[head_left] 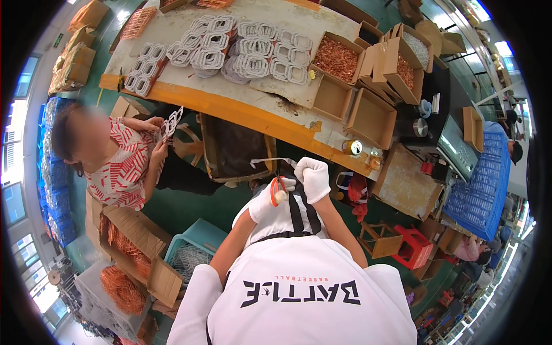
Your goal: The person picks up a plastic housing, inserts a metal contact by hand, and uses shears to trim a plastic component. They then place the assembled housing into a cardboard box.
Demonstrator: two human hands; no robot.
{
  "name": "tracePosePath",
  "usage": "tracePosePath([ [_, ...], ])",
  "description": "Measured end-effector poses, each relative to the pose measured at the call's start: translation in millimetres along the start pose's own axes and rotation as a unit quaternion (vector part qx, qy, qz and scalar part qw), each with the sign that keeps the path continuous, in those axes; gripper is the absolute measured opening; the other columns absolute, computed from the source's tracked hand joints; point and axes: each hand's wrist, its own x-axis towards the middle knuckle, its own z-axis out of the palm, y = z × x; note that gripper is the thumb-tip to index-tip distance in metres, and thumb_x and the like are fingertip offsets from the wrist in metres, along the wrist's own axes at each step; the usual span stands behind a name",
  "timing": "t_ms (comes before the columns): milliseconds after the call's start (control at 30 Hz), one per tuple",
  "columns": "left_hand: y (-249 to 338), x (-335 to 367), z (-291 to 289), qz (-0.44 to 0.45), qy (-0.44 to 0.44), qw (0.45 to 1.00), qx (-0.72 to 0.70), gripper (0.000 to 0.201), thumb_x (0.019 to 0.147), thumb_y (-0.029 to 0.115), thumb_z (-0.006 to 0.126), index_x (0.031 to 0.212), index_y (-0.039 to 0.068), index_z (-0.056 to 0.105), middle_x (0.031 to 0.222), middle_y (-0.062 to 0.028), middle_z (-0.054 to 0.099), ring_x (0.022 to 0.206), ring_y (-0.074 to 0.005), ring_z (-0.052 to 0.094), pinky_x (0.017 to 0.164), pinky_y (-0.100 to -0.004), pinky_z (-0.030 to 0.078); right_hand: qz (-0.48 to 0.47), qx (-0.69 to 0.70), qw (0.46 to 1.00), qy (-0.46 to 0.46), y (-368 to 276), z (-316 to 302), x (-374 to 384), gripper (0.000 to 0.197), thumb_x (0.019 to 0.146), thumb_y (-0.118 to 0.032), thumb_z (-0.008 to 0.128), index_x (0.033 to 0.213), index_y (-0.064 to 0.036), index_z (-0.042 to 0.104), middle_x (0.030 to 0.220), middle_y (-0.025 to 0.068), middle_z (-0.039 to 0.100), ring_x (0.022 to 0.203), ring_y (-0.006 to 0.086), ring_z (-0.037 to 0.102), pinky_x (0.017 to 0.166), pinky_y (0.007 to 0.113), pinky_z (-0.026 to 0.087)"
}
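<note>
My left hand (pixel 265 204), in a white glove, grips a red-handled cutting tool (pixel 278 190) in front of my chest. My right hand (pixel 314 177), also gloved, sits just above and to the right of it and pinches a thin white strip (pixel 271 161) that runs off to the left. The two hands almost touch, and the tool's tip points up toward the strip. What the blades meet is hidden between the gloves. Below the hands are my white shirt and a black strap.
A long workbench with an orange edge (pixel 241 112) carries stacks of white frames (pixel 247 52) and cardboard boxes of copper parts (pixel 336 57). A person in a red-and-white top (pixel 123 164) sits at left holding white frames. Blue crates (pixel 480 190), a red stool (pixel 413 247) and a dark bin (pixel 233 149) stand around.
</note>
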Motion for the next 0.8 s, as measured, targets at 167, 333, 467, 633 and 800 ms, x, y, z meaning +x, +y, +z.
tracePosePath([
  [167,59,-24,34,0.018,0.017,0.981,0.191,0.066,0.070,0.031,0.078,0.120,0.001,0.046,0.105,-0.0115,0.058,0.091,-0.0210,0.057,0.091,-0.0337,0.045,-0.071,-0.161,0.981,0.076,-6,5,-2,0.022,0.068,0.009,0.037,0.061,-0.0001,0.056,0.054,0.0013,0.051,0.052,0.0076,0.048,0.050,0.023,0.037],
  [333,92,-29,55,-0.080,0.016,0.953,0.293,0.078,0.061,0.042,0.082,0.118,0.001,0.049,0.099,-0.0103,0.055,0.086,-0.0184,0.054,0.081,-0.0318,0.046,-0.094,-0.320,0.936,0.112,-16,12,-11,0.018,0.071,0.004,0.042,0.065,-0.0008,0.058,0.055,0.0099,0.054,0.052,0.0160,0.055,0.053,0.028,0.043],
  [467,96,-30,61,-0.036,0.090,0.952,0.290,0.069,0.062,0.037,0.085,0.109,0.001,0.051,0.089,-0.0105,0.057,0.084,-0.0209,0.056,0.079,-0.0312,0.046,-0.089,-0.328,0.933,0.119,-20,11,-13,0.014,0.071,0.002,0.047,0.067,-0.0018,0.061,0.060,0.0163,0.056,0.054,0.0275,0.059,0.052,0.033,0.044],
  [633,104,-35,68,-0.089,0.053,0.938,0.332,0.073,0.059,0.045,0.081,0.110,0.000,0.054,0.084,-0.0087,0.053,0.079,-0.0203,0.052,0.077,-0.0312,0.045,-0.120,-0.349,0.918,0.144,-20,8,-12,0.011,0.069,0.002,0.048,0.064,-0.0016,0.057,0.060,0.0160,0.055,0.054,0.0296,0.057,0.051,0.035,0.043],
  [800,99,-38,67,-0.056,0.043,0.934,0.350,0.066,0.064,0.044,0.083,0.104,0.002,0.052,0.084,-0.0120,0.057,0.077,-0.0225,0.056,0.075,-0.0319,0.047,-0.172,-0.372,0.898,0.158,-25,8,-16,0.012,0.067,0.003,0.046,0.063,-0.0007,0.056,0.057,0.0156,0.054,0.053,0.0280,0.057,0.052,0.035,0.044],
])
